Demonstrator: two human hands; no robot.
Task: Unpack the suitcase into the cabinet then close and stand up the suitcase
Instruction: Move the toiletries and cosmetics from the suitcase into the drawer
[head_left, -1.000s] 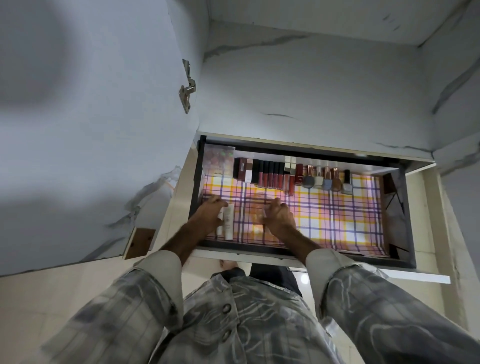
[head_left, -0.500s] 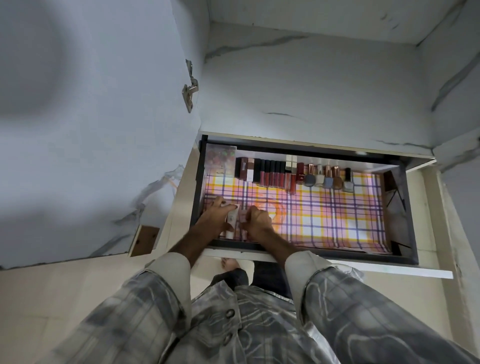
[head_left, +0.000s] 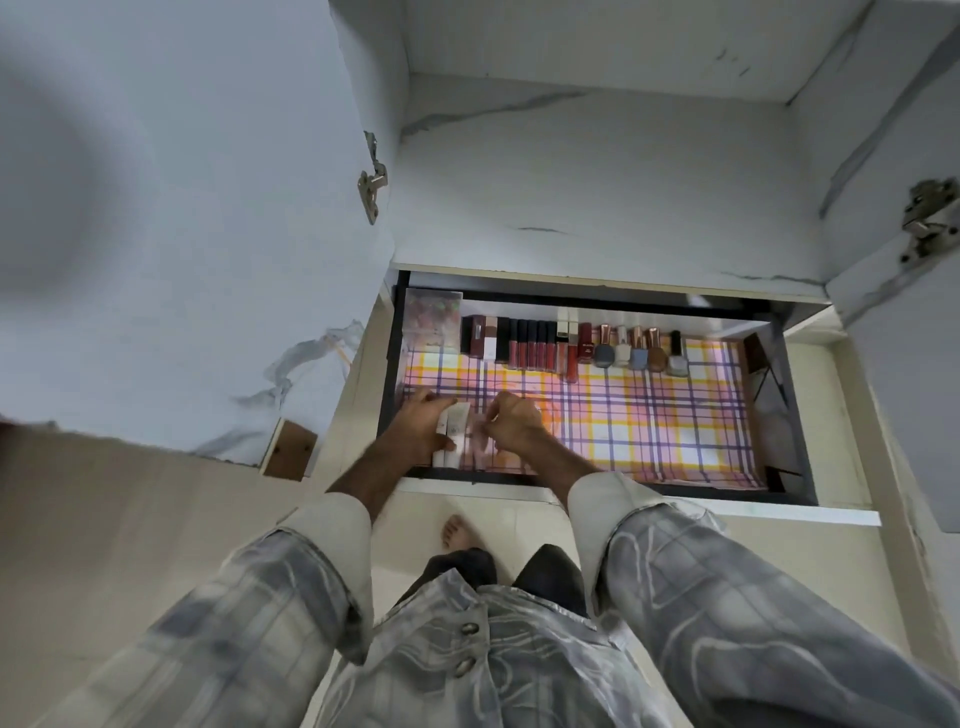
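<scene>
both our hands worked in drawer (head_left: 789, 415) near-left corner: left hand (head_left: 421, 426) steadied pale tubes (head_left: 453, 434), aligning them; right hand (head_left: 511, 423) curled, grasp unclear. cosmetics row (head_left: 571, 345) lined far edge. suitcase unseen.

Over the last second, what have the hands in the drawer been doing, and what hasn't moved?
The right hand slid left across the checked liner to meet the left hand at the white tubes in the near left corner, its fingers curling from flat; whether it grips anything is unclear. The left hand stayed on the tubes. The drawer stayed open, and the back row of nail polish bottles didn't move.
</scene>
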